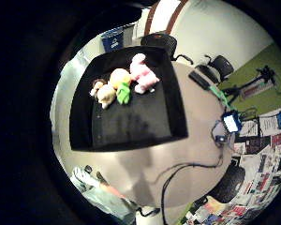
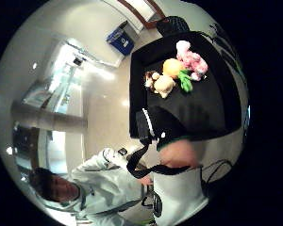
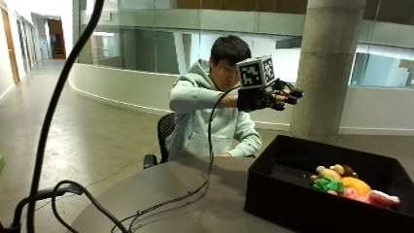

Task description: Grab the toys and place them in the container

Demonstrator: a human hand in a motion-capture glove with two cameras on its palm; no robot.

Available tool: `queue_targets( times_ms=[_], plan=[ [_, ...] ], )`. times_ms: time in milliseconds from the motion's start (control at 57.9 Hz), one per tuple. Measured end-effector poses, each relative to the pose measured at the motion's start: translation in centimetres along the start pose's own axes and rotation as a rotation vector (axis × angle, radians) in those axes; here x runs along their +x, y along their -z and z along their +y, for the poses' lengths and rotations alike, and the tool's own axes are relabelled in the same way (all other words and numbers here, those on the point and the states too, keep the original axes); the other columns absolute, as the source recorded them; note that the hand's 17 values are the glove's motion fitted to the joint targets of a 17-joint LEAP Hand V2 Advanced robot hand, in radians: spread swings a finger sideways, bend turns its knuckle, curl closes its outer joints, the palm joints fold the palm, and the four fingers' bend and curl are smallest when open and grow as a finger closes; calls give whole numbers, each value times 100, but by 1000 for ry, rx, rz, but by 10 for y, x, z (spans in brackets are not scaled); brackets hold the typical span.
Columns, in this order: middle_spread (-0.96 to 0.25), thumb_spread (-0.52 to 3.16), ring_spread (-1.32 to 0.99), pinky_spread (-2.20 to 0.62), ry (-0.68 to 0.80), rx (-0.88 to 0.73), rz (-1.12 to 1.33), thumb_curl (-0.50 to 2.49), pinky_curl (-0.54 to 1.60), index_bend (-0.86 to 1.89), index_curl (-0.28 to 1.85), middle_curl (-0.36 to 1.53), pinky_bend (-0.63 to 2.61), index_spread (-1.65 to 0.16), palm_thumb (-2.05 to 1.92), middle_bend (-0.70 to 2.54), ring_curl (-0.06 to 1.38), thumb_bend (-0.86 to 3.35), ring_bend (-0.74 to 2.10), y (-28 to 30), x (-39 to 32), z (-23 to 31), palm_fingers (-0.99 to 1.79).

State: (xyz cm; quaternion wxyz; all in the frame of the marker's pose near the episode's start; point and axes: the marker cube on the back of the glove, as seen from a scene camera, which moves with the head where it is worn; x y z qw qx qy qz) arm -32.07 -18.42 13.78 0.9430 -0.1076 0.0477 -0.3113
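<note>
A black box container [image 3: 304, 206] stands on the round table at the right. Inside it, at the end away from the person, lie the toys: a pink plush [image 1: 143, 75], an orange one [image 1: 119, 76], a green one [image 1: 124, 93] and a tan-and-brown bear [image 1: 103, 92]. They also show as a heap [image 3: 346, 187] in the outside view and in the thumb side palm view [image 2: 177, 73]. My gloved right hand [image 3: 265, 97] is raised high above the table, over the box's near edge, fingers loosely bent and holding nothing.
The grey table top [image 3: 181, 199] carries black cables [image 3: 175, 201] running toward the raised hand. A black device [image 1: 199, 79] and a small blue-lit gadget [image 1: 232, 123] lie on the table beyond the box. The person sits on a chair [image 3: 165, 133] behind the table.
</note>
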Motion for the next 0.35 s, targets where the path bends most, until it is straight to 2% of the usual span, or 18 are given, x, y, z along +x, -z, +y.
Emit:
queue_targets(
  times_ms=[86, 224, 345],
  plan=[
    [-2, 134, -7, -1, -15, 2, 39, 49, 34, 14, 37, 37, 61, -27, 15, 9, 29, -1, 17, 16, -10, 27, -25],
    [-2, 139, -7, 0, 21, 26, 113, 44, 34, 16, 37, 31, 58, -27, 15, 9, 28, -1, 17, 50, 13, 67, -21],
    [-1, 142, -8, 1, -20, 28, 131, 41, 32, 17, 36, 30, 51, -27, 16, 16, 29, -1, 20, 69, -3, 114, -11]
  ],
)
